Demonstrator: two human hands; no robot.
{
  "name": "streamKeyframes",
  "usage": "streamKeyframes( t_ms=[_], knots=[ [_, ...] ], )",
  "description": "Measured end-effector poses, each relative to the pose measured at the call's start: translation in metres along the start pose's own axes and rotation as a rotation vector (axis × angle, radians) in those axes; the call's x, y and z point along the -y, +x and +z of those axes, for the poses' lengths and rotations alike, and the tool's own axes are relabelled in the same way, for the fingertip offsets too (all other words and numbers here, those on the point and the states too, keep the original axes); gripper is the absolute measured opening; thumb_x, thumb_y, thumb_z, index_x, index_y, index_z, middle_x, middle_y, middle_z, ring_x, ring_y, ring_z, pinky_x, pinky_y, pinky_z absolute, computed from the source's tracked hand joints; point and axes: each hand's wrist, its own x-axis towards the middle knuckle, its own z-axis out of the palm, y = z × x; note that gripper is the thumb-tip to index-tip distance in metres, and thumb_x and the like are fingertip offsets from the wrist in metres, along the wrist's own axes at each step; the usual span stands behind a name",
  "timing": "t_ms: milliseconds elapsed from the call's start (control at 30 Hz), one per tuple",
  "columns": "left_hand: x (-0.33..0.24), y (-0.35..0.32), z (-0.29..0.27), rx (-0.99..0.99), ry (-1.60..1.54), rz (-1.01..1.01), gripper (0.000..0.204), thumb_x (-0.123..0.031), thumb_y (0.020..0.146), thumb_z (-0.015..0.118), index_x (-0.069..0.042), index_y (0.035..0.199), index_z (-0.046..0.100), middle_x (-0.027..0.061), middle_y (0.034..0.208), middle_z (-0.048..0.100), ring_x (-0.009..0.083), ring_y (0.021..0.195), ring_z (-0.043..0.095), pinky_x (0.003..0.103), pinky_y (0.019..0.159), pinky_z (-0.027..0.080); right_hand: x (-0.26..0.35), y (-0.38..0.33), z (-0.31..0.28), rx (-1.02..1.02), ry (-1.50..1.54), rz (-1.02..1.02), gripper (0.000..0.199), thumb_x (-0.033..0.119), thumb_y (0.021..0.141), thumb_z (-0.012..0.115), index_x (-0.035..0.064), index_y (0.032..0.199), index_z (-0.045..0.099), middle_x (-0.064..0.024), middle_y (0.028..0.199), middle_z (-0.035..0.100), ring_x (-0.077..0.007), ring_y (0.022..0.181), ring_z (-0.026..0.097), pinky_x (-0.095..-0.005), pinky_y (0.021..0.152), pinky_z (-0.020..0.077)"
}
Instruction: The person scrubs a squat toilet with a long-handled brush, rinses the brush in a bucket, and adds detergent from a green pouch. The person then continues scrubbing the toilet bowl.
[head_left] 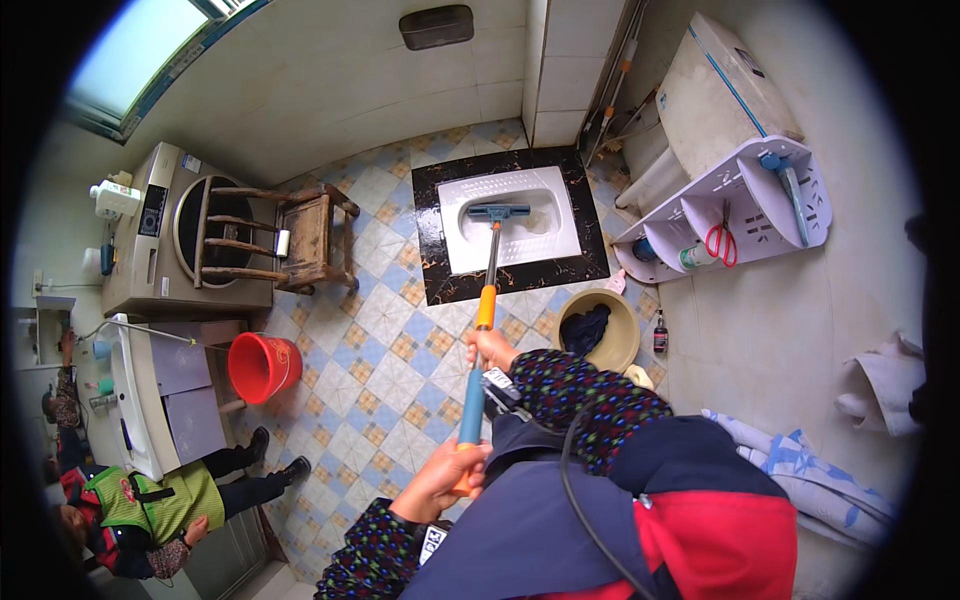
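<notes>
Your left grip [437, 482] and right grip [491, 350] both clasp the mop [487, 305], its shaft pointing straight ahead to the mop head [499, 211] over the squat pan [557, 248], with your right grip nearer that head.

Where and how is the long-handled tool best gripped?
Probably by the blue handle section between left hand and right hand, coming from the wearer's side: it is slim, straight and points that way, while the wide head is at the squat toilet.
</notes>
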Motion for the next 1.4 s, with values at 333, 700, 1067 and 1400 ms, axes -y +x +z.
streamKeyframes(
  t_ms=[333, 700, 1067, 1400],
  knots=[
    [0.116, -0.058, -0.04, 0.734, -1.193, -0.038, 0.028, -0.01, 0.081, 0.046, -0.002, 0.106, 0.039, 0.0039, 0.064, 0.043, 0.0079, 0.044, 0.045, 0.023, 0.039, 0.04, -0.041, -0.065, -0.003, 0.32, 0.442, 0.265, 0.023, 0.018, 0.079, 0.059, 0.0008, 0.084, 0.044, -0.0136, 0.068, 0.056, -0.0232, 0.058, 0.059, -0.0378, 0.053, 0.0519],
    [0.109, -0.006, -0.043, -0.136, 0.11, 0.08, 0.013, -0.018, 0.087, 0.045, -0.006, 0.088, 0.05, 0.0018, 0.068, 0.053, 0.0087, 0.055, 0.05, 0.021, 0.05, 0.042, -0.078, -0.02, -0.016, 0.052, -0.392, 0.246, 0.021, -0.002, 0.069, 0.05, -0.0063, 0.089, 0.043, -0.0101, 0.06, 0.049, -0.0219, 0.044, 0.055, -0.0336, 0.037, 0.045],
    [0.092, 0.009, -0.011, -0.128, 0.239, 0.003, 0.02, -0.025, 0.083, 0.055, -0.005, 0.088, 0.054, -0.0019, 0.072, 0.054, 0.0042, 0.061, 0.049, 0.019, 0.052, 0.039, -0.065, 0.019, -0.049, 0.096, -0.35, 0.189, 0.017, 0.0, 0.069, 0.051, -0.0049, 0.084, 0.044, -0.0114, 0.057, 0.05, -0.023, 0.043, 0.055, -0.0355, 0.033, 0.04],
    [0.064, 0.034, -0.003, -0.105, -0.03, -0.076, 0.014, -0.018, 0.081, 0.057, -0.006, 0.082, 0.05, -0.0024, 0.065, 0.049, 0.0038, 0.056, 0.046, 0.019, 0.05, 0.04, -0.017, 0.009, -0.032, 0.096, -0.354, 0.224, 0.019, 0.002, 0.07, 0.05, -0.0039, 0.087, 0.044, -0.0111, 0.056, 0.05, -0.0232, 0.042, 0.054, -0.0356, 0.034, 0.0431]
  ],
)
